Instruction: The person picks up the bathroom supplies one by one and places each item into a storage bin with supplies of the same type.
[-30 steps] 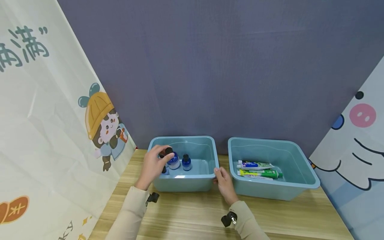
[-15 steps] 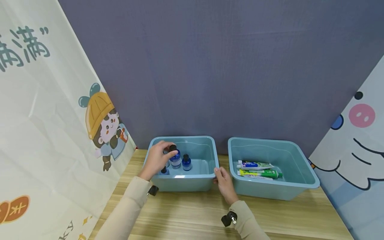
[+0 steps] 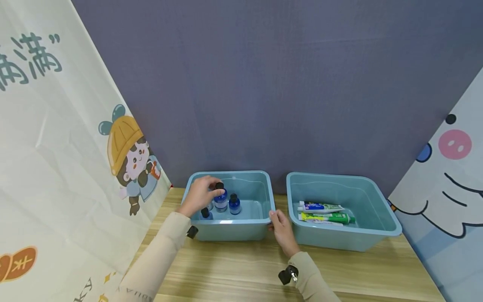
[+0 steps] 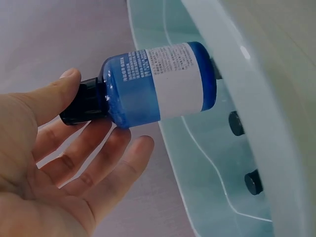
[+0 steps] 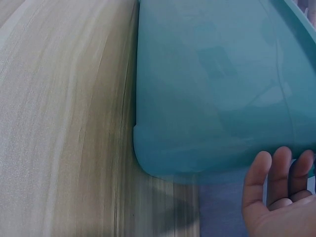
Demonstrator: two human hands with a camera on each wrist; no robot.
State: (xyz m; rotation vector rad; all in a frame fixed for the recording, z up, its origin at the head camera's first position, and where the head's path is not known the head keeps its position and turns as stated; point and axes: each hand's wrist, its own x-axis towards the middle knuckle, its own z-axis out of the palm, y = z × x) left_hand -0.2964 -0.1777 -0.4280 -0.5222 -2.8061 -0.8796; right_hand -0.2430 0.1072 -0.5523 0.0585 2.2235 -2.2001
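The blue bottle (image 4: 160, 84) with the white label and black cap stood at the left end of the left bin (image 3: 241, 228), held from above by the left hand (image 3: 198, 197); in the left wrist view the thumb and fingers (image 4: 106, 163) were curled about its cap, pinching it, so the body hung free of the palm, apparently so that it could be set upright or lifted straight out without knocking its neighbours. 2 more small black-capped bottles were plainly visible in that bin: one (image 3: 234, 204) just beside the held bottle on its right, and one (image 3: 205, 214) nearer the front wall, close to the hand. Whether the held bottle's base touched the bin floor could not be told. The right hand (image 3: 281, 228) rested against the bin's front right corner, thumb at the rim; its fingers (image 5: 276, 173) lay nearly straight and together along the outer wall in the right wrist view, pressing rather than gripping, which looked like a way of steadying the light plastic bin so it would not slide on the desk (image 3: 241, 272). The right bin (image 3: 377, 239) stood just beside the first, a narrow gap between them, and held 2 or perhaps 3 toothpaste tubes (image 3: 320, 207) lying flat and roughly parallel on its floor. Both bins sat close to the grey back wall (image 3: 264, 84), with cartoon-printed sheets (image 3: 56, 147) leaning in at either side.
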